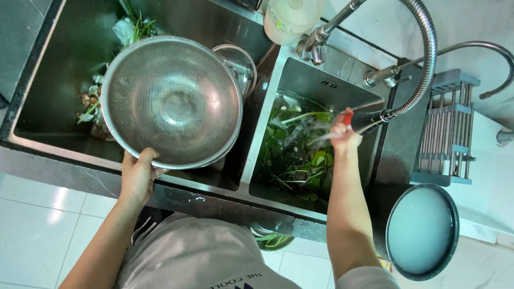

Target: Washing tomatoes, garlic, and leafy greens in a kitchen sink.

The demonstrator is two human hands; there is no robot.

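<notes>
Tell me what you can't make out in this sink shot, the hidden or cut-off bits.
All in the head view:
- Left basin floor: mostly covered by the metal colander that the left hand holds by its rim.
- Right hand: fingers blurred by spraying water at the hose nozzle.
- Right basin bottom: hidden under the leafy greens.
- Pale bottle: cut off by the top edge.
- Round bowl: contents unclear, cloudy.
</notes>
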